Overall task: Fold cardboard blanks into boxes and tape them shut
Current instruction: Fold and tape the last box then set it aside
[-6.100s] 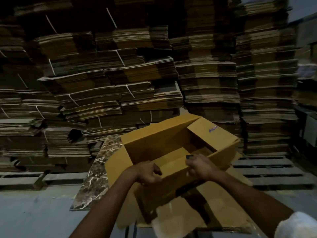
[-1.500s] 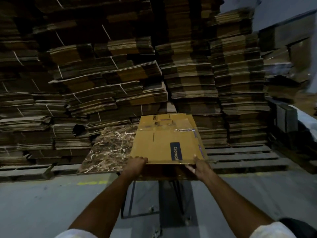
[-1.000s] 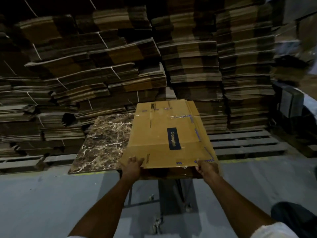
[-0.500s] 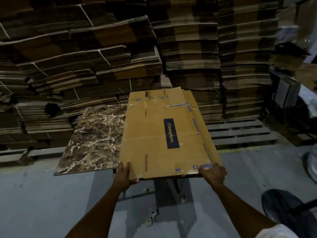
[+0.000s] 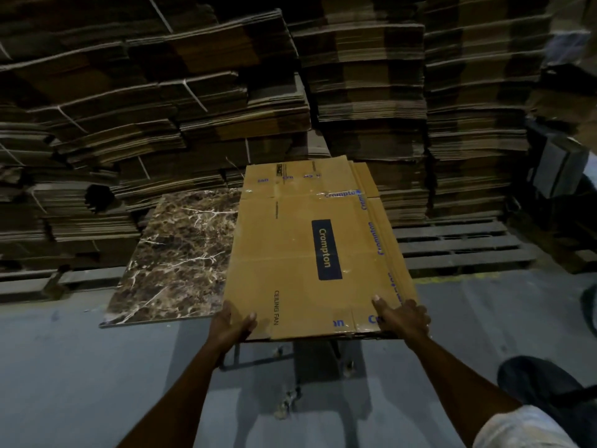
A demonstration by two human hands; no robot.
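Observation:
A flat brown cardboard blank (image 5: pixel 290 253) with a dark "Crompton" label lies on top of a small pile of blanks on the right half of a marble-patterned table top (image 5: pixel 181 250). My left hand (image 5: pixel 234 321) grips the blank's near left corner, thumb on top. My right hand (image 5: pixel 402 316) holds the near right corner, fingers spread over the top sheet. More blanks show under it along the right edge (image 5: pixel 384 240). No tape is in sight.
Tall stacks of bundled flat cardboard (image 5: pixel 193 101) fill the wall behind the table. Wooden pallets (image 5: pixel 458 244) lie on the floor at the right. The table's metal legs (image 5: pixel 310 357) stand on grey concrete below my hands. A dark object (image 5: pixel 549 386) sits at lower right.
Six seconds ago I held an opened box; since then flat blanks lie on the table. Over the last second, the view tilted down and my hands slid to the blank's near corners.

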